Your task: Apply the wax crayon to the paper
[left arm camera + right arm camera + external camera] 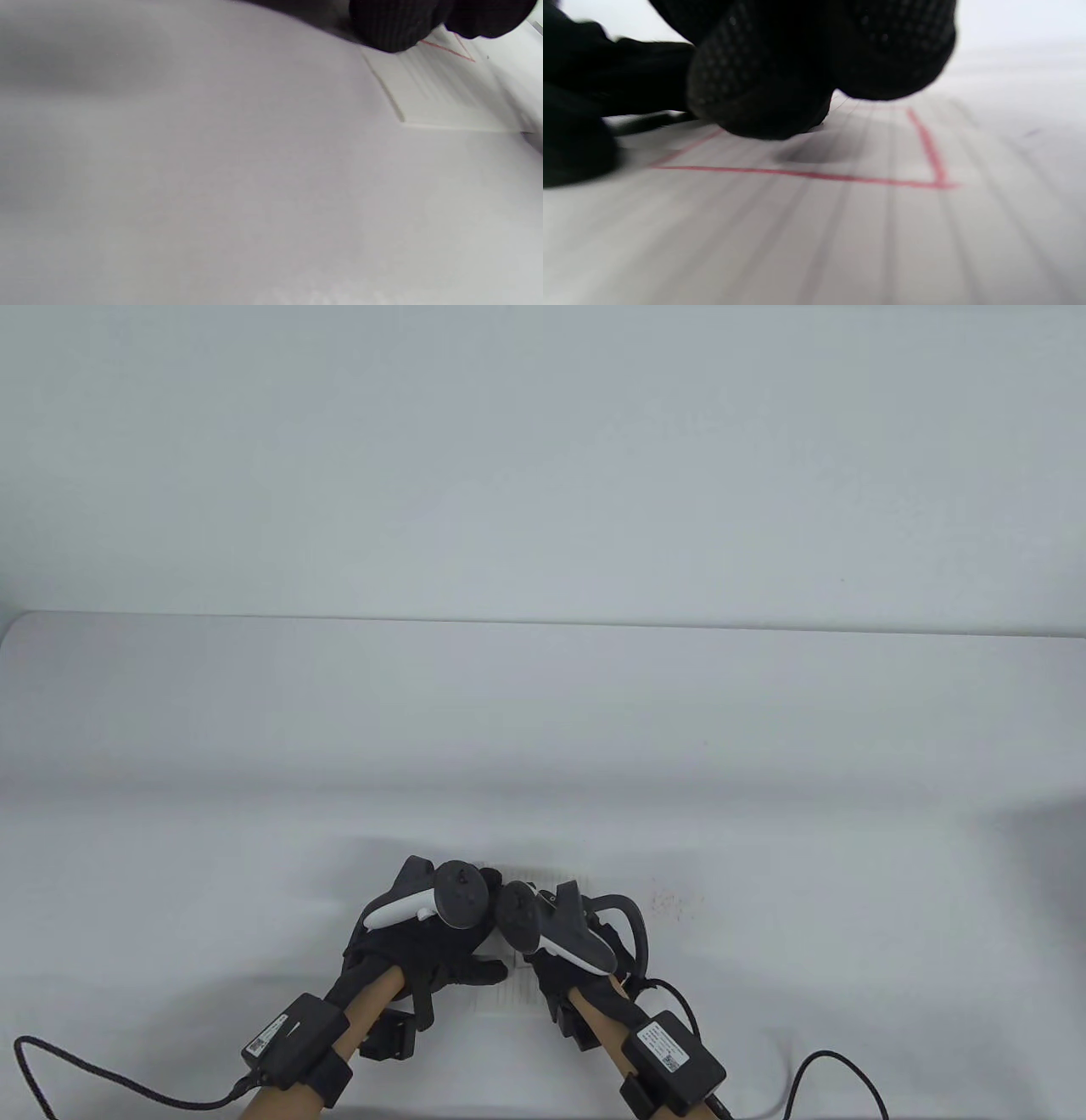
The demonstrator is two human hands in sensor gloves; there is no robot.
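**A:** Where the two gloves meet near the front edge of the table [254, 746], what does the paper [507, 988] look like?

**B:** It is a ruled white sheet lying flat, mostly hidden under both hands. The right wrist view shows grey rulings and a red crayon outline [840, 176], drawn as straight lines meeting at a corner.

**A:** And the crayon itself?

**B:** I cannot make it out. The right hand [567, 946] has its fingertips [763, 97] bunched close together just over the sheet, inside the outline; whether they pinch anything, I cannot tell.

**A:** The left hand [420, 937]?

**B:** It rests on the paper's left side, with gloved fingertips [394, 25] on the sheet near a red line [445, 48]. The thumb points toward the right hand.

**A:** Any writing?

**B:** White labels [663, 1045] sit on the black wrist boxes, too small to read.
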